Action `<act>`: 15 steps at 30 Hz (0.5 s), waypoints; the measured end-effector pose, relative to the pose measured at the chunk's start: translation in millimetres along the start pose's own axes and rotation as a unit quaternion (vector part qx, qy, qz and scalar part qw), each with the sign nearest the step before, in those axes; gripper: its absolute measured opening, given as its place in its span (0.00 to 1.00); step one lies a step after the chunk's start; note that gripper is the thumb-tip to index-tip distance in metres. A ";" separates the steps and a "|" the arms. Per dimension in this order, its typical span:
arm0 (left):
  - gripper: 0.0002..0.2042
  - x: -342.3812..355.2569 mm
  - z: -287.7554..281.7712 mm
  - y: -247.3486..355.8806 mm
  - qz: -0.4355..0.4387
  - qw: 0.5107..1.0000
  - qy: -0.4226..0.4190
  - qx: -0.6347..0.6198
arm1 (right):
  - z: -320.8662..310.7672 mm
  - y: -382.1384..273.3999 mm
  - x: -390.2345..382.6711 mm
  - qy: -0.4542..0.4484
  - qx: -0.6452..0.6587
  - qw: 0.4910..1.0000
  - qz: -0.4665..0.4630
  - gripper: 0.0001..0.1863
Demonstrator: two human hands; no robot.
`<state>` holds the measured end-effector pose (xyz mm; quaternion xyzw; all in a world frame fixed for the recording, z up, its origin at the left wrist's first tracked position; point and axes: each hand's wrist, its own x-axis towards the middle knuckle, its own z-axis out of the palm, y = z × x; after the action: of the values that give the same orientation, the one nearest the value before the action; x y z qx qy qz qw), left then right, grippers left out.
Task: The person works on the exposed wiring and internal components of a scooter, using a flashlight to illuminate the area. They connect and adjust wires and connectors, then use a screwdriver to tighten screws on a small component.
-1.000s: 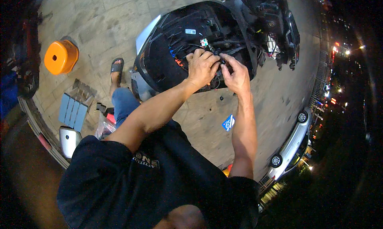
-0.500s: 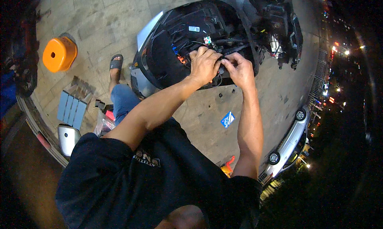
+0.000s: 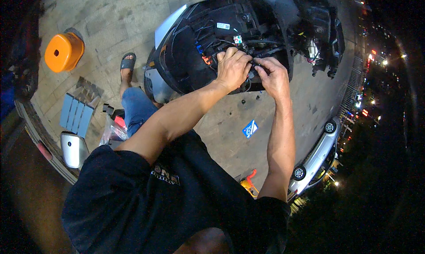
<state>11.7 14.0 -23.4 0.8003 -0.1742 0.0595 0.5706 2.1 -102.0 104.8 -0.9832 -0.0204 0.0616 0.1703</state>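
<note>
Both my hands reach over an open black vehicle body full of dark wiring. My left hand is closed, its fingers bent down among the cables. Just right of it, my right hand pinches with thumb and forefinger, its fingertips close to the left ones. A small dark piece, perhaps a cable or connector, shows between them; its kind is too small to tell. To the left of my left hand sit an orange connector and a blue connector. A white-and-green connector lies just beyond my fingers.
On the paving at left stand an orange stool, a blue-grey slatted stool and a silver box-like case. A blue-and-white packet lies on the ground nearer me. Another dark vehicle part is at upper right, and a silver car is parked beyond.
The view has shifted slightly, so the vehicle body and my hands appear a little farther right. My hands stay together over the wiring, with fingers slightly rearranged.
</note>
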 end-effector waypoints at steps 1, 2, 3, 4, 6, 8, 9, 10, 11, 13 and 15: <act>0.09 -0.1 0.1 -0.2 0.002 1.000 0.004 0.002 | -0.3 -1.1 0.3 -0.002 -0.002 1.000 -0.002 0.11; 0.09 -0.1 0.1 -0.4 0.003 1.000 0.005 0.005 | -0.8 -2.2 0.5 -0.003 -0.003 1.000 -0.005 0.11; 0.09 0.0 0.2 -0.7 0.006 1.000 0.011 0.003 | -1.1 -3.1 0.5 -0.002 -0.002 1.000 -0.012 0.11; 0.09 -0.1 0.3 -0.9 0.008 1.000 0.014 0.001 | -1.3 -4.0 0.3 -0.007 -0.012 1.000 -0.001 0.11; 0.09 -0.2 0.6 -1.1 0.008 1.000 0.019 -0.003 | -1.2 -5.2 0.5 -0.013 -0.027 0.999 0.013 0.11; 0.08 -0.2 0.9 -1.4 0.006 1.000 0.023 -0.009 | -0.3 -5.6 1.7 -0.015 -0.029 0.999 0.025 0.10; 0.08 -0.3 1.1 -1.4 0.005 1.000 0.025 -0.014 | 0.3 -5.6 2.8 -0.017 -0.031 0.999 0.035 0.10; 0.08 0.0 1.0 -1.8 0.007 0.999 0.027 -0.018 | 0.8 -5.3 4.1 -0.017 -0.026 0.999 0.034 0.10; 0.08 0.2 0.9 -2.0 0.009 0.999 0.029 -0.022 | 1.1 -4.8 5.6 -0.018 -0.023 0.999 0.037 0.10; 0.08 0.2 0.8 -1.6 0.009 0.999 0.031 -0.013 | 1.8 -3.2 8.2 -0.018 -0.024 0.999 0.043 0.10; 0.07 0.1 0.5 -1.0 0.005 0.999 0.030 -0.010 | 2.9 -1.4 9.9 -0.013 -0.034 0.998 0.048 0.10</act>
<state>12.1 13.8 -24.3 0.7913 -0.1620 0.0845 0.5835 11.5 -99.0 101.4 -0.9874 0.0222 0.0821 0.1332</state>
